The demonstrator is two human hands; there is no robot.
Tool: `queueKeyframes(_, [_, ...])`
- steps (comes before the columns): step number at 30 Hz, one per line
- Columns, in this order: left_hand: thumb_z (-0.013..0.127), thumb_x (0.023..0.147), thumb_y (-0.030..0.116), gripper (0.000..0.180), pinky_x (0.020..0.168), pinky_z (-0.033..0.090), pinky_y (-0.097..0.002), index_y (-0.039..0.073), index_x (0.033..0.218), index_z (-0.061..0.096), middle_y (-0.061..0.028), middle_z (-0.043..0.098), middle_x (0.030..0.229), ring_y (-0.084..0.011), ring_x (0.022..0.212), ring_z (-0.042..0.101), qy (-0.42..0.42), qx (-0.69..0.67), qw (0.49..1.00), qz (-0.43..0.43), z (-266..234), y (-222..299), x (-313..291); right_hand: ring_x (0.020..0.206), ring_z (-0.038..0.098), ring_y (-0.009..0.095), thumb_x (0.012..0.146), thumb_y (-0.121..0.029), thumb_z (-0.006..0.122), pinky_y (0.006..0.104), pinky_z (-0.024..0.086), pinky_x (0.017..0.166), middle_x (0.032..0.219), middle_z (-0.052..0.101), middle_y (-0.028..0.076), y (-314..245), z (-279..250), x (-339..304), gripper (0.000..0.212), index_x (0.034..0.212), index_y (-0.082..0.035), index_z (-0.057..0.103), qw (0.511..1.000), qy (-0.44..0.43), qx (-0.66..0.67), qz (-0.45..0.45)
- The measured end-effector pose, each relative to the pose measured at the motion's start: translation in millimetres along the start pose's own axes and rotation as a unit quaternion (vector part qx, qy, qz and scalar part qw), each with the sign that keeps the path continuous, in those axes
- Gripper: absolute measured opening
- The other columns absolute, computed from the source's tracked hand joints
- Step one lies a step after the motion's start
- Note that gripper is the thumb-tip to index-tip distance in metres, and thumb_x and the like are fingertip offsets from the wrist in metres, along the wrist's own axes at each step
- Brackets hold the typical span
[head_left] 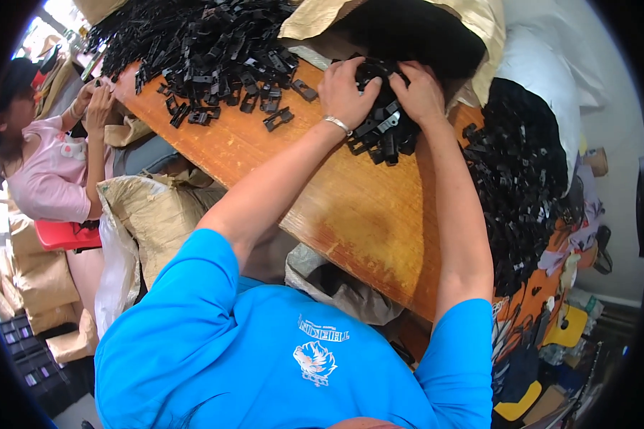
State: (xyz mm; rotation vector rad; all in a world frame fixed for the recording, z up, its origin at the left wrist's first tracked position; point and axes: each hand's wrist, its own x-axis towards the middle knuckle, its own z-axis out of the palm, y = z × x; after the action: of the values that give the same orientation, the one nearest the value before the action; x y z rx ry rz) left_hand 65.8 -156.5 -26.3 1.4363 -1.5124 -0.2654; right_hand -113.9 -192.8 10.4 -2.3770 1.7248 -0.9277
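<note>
At the mouth of a tan sack [490, 21] with a dark inside, both my hands are cupped round a heap of small black plastic parts [379, 136]. My left hand [345, 93] grips the heap's left side, its thumb pointing inward over the parts; a pale bracelet circles that wrist. My right hand [420, 94] presses on the right side, thumb bent in and fingers curled over toward the sack. Parts spill below my hands onto the wooden table [322, 207]. The fingertips are partly hidden among the black pieces and by the sack.
A large pile of similar parts [215, 57] covers the table's far left, with a few strays at its edge. Another black pile [515, 193] lies on the right by a white sack [540, 86]. At left, a person in pink [50, 171] sits near brown sacks [147, 214].
</note>
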Motion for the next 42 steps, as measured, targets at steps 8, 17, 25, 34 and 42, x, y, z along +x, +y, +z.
queueKeyframes(8, [0.077, 0.090, 0.037, 0.063, 0.111, 0.043, -0.0512, 0.003, 0.141, 0.061, -0.0214, 0.068, 0.131, -0.0404, 0.129, 0.059, -0.057, -0.058, 0.997, 0.001, -15, 12, -40, 0.126, 0.064, 0.033, 0.094, -0.027, 0.074, 0.0485, 0.052, 0.102, 0.128, 0.074, 0.007, -14, -31, -48, 0.035, 0.123, -0.007, 0.075, 0.990, 0.020, 0.001, -0.143])
queueKeyframes(17, [0.079, 0.091, 0.039, 0.068, 0.110, 0.048, -0.0499, 0.005, 0.146, 0.059, -0.0203, 0.067, 0.137, -0.0402, 0.126, 0.063, -0.153, -0.040, 0.983, 0.095, -20, 30, -57, 0.135, 0.059, 0.038, 0.091, -0.014, 0.076, 0.0499, 0.049, 0.112, 0.136, 0.069, 0.015, 3, -63, -83, 0.044, 0.132, -0.003, 0.069, 0.985, -0.022, 0.015, -0.173])
queueKeyframes(25, [0.075, 0.100, 0.024, 0.057, 0.108, 0.052, -0.0461, 0.004, 0.149, 0.055, -0.0204, 0.065, 0.140, -0.0387, 0.124, 0.065, -0.162, -0.290, 0.943, 0.000, -20, 23, -4, 0.129, 0.063, 0.040, 0.094, -0.025, 0.078, 0.0474, 0.053, 0.107, 0.138, 0.067, 0.020, -18, -62, -29, 0.037, 0.124, -0.003, 0.075, 0.994, -0.009, 0.060, -0.088])
queueKeyframes(34, [0.063, 0.102, 0.045, 0.058, 0.115, 0.048, -0.0498, 0.002, 0.141, 0.064, -0.0274, 0.066, 0.140, -0.0440, 0.134, 0.060, -0.170, 0.103, 0.979, -0.054, 65, 3, 159, 0.134, 0.062, 0.041, 0.107, -0.037, 0.062, 0.0473, 0.047, 0.116, 0.138, 0.068, 0.022, 84, 15, 134, 0.043, 0.138, -0.009, 0.070, 0.967, 0.131, 0.186, 0.112])
queueKeyframes(42, [0.065, 0.095, 0.054, 0.063, 0.121, 0.043, -0.0562, 0.019, 0.146, 0.065, -0.0223, 0.067, 0.143, -0.0420, 0.138, 0.059, -0.090, 0.022, 0.995, 0.029, 67, -62, 170, 0.132, 0.064, 0.048, 0.101, -0.067, 0.060, 0.0535, 0.051, 0.111, 0.142, 0.068, 0.028, 66, 81, 180, 0.077, 0.143, -0.004, 0.068, 0.985, 0.126, -0.114, -0.010])
